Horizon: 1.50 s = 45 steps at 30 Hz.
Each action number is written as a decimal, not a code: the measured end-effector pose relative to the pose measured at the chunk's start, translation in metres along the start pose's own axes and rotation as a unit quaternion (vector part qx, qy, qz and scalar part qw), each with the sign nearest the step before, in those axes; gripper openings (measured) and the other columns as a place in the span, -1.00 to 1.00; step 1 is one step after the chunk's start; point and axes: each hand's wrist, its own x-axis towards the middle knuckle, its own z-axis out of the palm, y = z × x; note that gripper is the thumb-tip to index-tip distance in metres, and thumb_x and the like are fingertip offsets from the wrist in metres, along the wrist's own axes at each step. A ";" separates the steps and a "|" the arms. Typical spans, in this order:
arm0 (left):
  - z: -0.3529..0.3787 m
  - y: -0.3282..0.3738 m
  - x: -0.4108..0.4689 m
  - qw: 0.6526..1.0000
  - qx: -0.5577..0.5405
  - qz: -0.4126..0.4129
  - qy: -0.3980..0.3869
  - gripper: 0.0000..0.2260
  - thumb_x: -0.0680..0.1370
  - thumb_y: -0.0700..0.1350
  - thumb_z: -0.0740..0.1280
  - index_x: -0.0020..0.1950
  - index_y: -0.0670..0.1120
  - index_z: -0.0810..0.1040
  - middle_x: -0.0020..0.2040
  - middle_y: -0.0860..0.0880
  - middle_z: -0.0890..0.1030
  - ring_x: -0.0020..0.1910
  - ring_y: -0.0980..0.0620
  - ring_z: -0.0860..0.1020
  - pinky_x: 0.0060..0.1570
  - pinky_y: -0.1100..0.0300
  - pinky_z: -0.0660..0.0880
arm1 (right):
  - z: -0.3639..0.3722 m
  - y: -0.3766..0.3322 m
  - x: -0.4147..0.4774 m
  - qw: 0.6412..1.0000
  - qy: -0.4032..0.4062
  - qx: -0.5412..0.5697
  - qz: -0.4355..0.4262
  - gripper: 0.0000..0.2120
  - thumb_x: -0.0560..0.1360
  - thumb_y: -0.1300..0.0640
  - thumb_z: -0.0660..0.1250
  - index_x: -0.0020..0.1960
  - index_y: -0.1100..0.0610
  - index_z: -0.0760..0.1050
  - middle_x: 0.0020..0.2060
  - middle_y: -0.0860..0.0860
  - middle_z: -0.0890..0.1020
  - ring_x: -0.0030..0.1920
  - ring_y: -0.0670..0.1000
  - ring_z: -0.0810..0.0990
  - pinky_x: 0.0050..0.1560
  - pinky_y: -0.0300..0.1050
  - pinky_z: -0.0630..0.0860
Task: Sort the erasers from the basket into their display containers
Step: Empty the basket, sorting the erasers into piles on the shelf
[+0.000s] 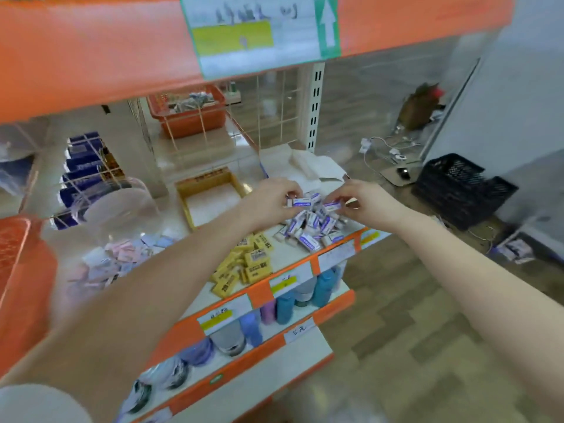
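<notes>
A heap of white erasers with purple sleeves [311, 227] lies on the shelf near its front right edge. My left hand [271, 198] pinches one purple-sleeved eraser [300, 203] above the heap. My right hand [363, 201] pinches another purple-sleeved eraser [331, 205] just to the right of it. A pile of yellow erasers [244, 267] lies in front of the heap. Pastel pink and blue erasers [122, 254] fill a clear round container at the left. An open yellow cardboard box [184, 195] stands behind my left forearm.
An orange basket [190, 117] sits at the back of the shelf behind a wire grid. Blue boxes [82, 169] line the left. An orange bin [21, 270] stands at far left. Bottles [283, 306] fill the lower shelves. A black crate [457, 187] and cables lie on the floor.
</notes>
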 end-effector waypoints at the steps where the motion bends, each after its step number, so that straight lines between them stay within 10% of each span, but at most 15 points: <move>1: 0.004 0.002 0.002 1.000 -0.003 -0.006 -0.002 -0.75 0.51 -0.01 0.39 0.12 -0.09 0.57 -0.01 -0.02 0.58 -0.06 0.05 0.50 -0.16 0.37 0.21 | 0.001 0.003 -0.002 1.000 -0.001 0.005 -0.001 -0.74 0.47 0.35 0.31 0.09 0.13 0.62 0.00 0.12 0.60 -0.05 0.08 0.60 0.08 -0.02 0.54; 20: 0.033 0.020 -0.006 0.991 -0.099 -0.050 0.070 -0.85 0.48 -0.11 0.43 0.03 -0.08 0.60 -0.08 -0.03 0.61 -0.13 0.05 0.56 -0.07 0.14 0.53 | 0.016 0.031 -0.011 0.991 -0.025 0.129 0.014 -0.70 0.46 0.30 0.39 0.13 0.03 0.62 -0.01 -0.04 0.56 -0.06 -0.12 0.51 -0.06 -0.55 0.33; 27: 0.031 0.020 -0.011 0.991 -0.114 -0.046 0.052 -0.83 0.49 -0.11 0.43 0.07 -0.02 0.60 -0.06 0.00 0.59 -0.13 0.09 0.55 -0.07 0.29 0.50 | 0.000 0.047 -0.011 0.963 0.060 0.244 0.099 -0.60 0.49 0.37 0.26 0.08 -0.10 0.55 0.07 -0.05 0.63 0.08 -0.12 0.58 0.16 -0.21 0.50; 34: 0.031 0.021 -0.017 0.993 -0.104 -0.039 0.051 -0.71 0.50 -0.09 0.41 0.21 -0.02 0.54 0.06 -0.03 0.56 -0.07 0.10 0.54 0.00 0.21 0.49 | -0.015 0.052 -0.009 0.968 0.085 0.202 0.119 -0.70 0.52 0.32 0.24 0.13 0.03 0.59 -0.01 -0.09 0.63 -0.03 -0.19 0.56 -0.09 -0.61 0.36; 41: 0.024 0.017 -0.024 0.992 -0.098 -0.062 0.057 -0.73 0.50 -0.05 0.41 0.20 0.04 0.53 0.08 0.15 0.51 -0.14 0.34 0.49 -0.14 0.54 0.36 | -0.005 0.032 -0.001 0.991 0.019 0.103 0.086 -0.73 0.51 0.30 0.27 0.11 0.06 0.59 0.10 -0.03 0.58 -0.03 -0.10 0.52 0.02 -0.33 0.39; 45: 0.017 0.011 -0.035 0.992 -0.068 -0.082 0.071 -0.72 0.52 0.01 0.38 0.22 0.03 0.51 0.12 0.12 0.53 -0.09 0.23 0.48 -0.06 0.35 0.41 | -0.003 0.010 0.012 0.997 0.026 0.075 0.021 -0.76 0.49 0.25 0.31 0.11 0.05 0.60 0.09 -0.02 0.59 0.04 -0.05 0.53 0.10 -0.19 0.44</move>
